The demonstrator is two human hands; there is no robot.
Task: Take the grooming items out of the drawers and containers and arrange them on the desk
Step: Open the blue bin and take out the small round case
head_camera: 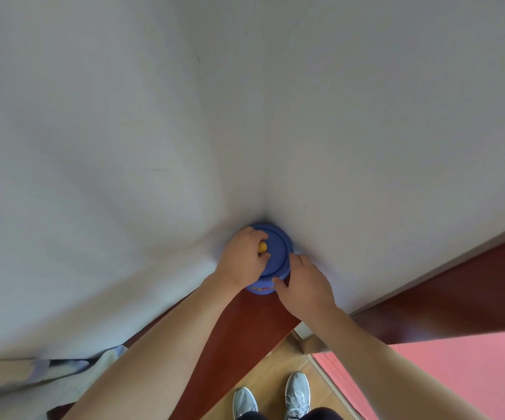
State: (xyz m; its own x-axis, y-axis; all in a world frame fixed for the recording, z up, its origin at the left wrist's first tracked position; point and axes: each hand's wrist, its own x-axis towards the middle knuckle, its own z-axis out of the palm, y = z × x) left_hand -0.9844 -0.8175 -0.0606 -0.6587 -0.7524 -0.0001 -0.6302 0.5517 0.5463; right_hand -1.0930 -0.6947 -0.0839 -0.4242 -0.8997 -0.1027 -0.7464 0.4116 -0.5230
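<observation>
A pair of grey-white sneakers (298,392) stands on the wooden plank floor (270,369), with a pink mat (442,377) to the right. Both bare forearms reach out over the red-brown wooden bench (245,325).

At its far end sits the round blue plastic container (260,290), tucked into the corner where the white walls (123,116) meet. The right grip (304,286) cups the near right side of the tub, fingers curled against it, seemingly to steady it. The left grip (243,257) lies over the flat blue lid (278,253), fingers and thumb pinching the small yellow knob (262,247) at its centre.

The knob stands upright, so the lid should lift straight up from the tub, and the left grip is already on it. The lid is on, so what the tub holds is hidden.
</observation>
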